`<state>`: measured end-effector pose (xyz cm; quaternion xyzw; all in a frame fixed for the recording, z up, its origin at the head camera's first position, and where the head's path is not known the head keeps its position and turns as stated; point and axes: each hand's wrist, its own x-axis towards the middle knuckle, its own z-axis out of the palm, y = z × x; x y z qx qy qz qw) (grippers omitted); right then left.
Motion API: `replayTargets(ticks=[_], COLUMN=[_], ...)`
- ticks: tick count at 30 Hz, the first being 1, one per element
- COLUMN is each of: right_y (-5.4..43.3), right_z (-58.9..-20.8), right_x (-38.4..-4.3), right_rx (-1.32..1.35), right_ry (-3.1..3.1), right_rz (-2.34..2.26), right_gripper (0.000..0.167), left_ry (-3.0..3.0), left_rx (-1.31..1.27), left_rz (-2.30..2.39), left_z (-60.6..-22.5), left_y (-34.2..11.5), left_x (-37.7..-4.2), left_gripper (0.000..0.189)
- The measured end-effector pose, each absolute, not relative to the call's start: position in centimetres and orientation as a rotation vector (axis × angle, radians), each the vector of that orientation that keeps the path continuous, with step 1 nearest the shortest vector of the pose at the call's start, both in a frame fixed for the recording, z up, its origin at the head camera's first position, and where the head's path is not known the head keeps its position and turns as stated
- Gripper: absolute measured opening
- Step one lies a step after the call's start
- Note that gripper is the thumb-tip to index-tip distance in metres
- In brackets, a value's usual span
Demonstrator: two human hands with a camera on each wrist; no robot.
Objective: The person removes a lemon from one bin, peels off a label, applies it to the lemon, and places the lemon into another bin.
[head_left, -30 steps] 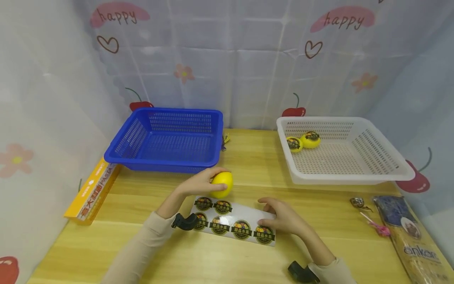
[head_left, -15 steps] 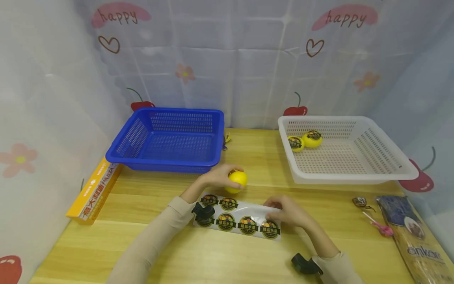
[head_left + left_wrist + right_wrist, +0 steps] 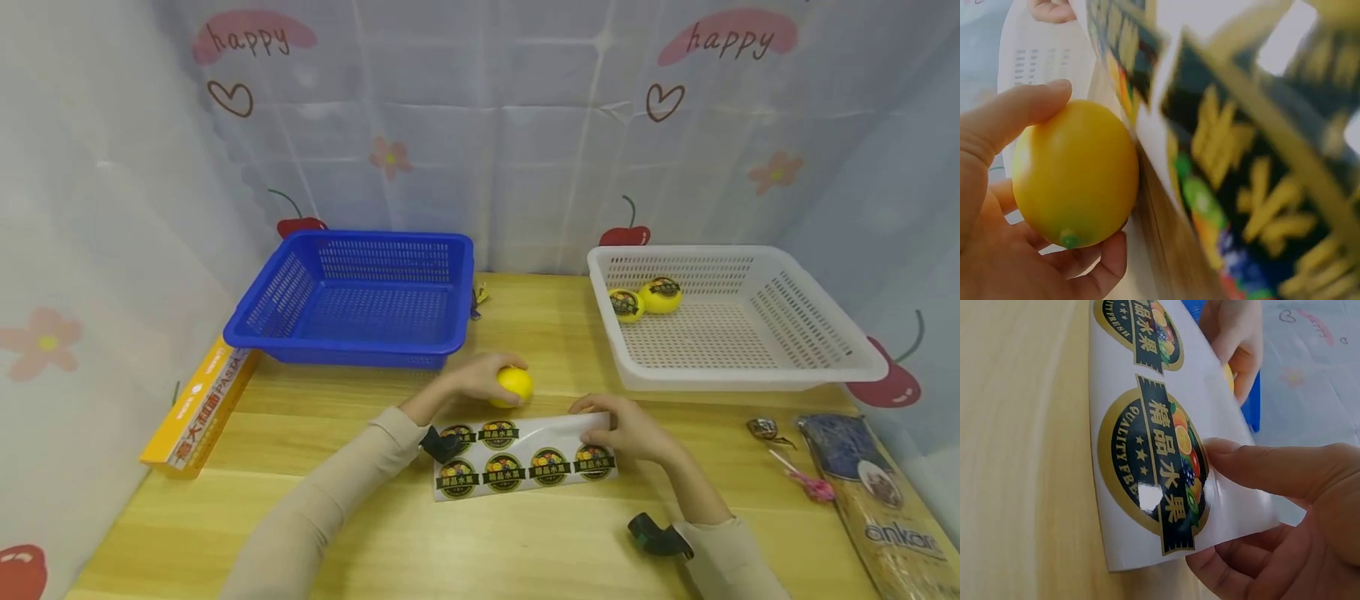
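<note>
My left hand [image 3: 482, 377] grips a yellow lemon [image 3: 1079, 175], thumb on one side and fingers curled round the other; a small green tip shows on the fruit. In the right wrist view, my right hand [image 3: 1285, 512] pinches the right end of a white sticker sheet [image 3: 536, 433], thumb on top and fingers beneath. Round black-and-gold fruit stickers [image 3: 1154, 469] sit on the sheet, which bends slightly upward at the pinched end. Bare white backing shows along its upper right. The lemon is just beyond the sheet's far edge in the head view.
A blue basket [image 3: 348, 343] stands at the back left, beside an orange pasta box [image 3: 198, 408]. The white basket [image 3: 742, 375] at the back right holds two stickered lemons [image 3: 660, 296]. Right of my hands lie a wrapped candy [image 3: 762, 428], a pink lollipop [image 3: 813, 486] and a pasta bag [image 3: 873, 508].
My left hand has carried the lemon to the right. My right hand has taken hold of the sheet's end, and the sheet has shifted right and turned, its right end now higher.
</note>
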<state>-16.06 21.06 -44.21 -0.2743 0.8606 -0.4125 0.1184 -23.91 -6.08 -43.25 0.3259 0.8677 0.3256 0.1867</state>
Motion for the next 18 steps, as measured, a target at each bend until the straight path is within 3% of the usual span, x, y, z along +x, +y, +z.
replayTargets(ticks=[5, 18], right_y=[21.6, 21.9], right_z=[-44.4, -44.1], right_x=[-16.1, -15.8], right_rx=[-0.817, -0.669], right_ry=[2.505, 2.419], right_rz=[-1.255, -1.461], right_gripper=[0.041, 0.048], left_ry=[2.427, 2.413], left_rx=[0.911, 0.920], left_rz=[0.965, 0.982], left_z=[-43.2, -43.2], left_y=[-6.2, -7.1], left_x=[-23.6, -23.3], left_gripper=[0.066, 0.069])
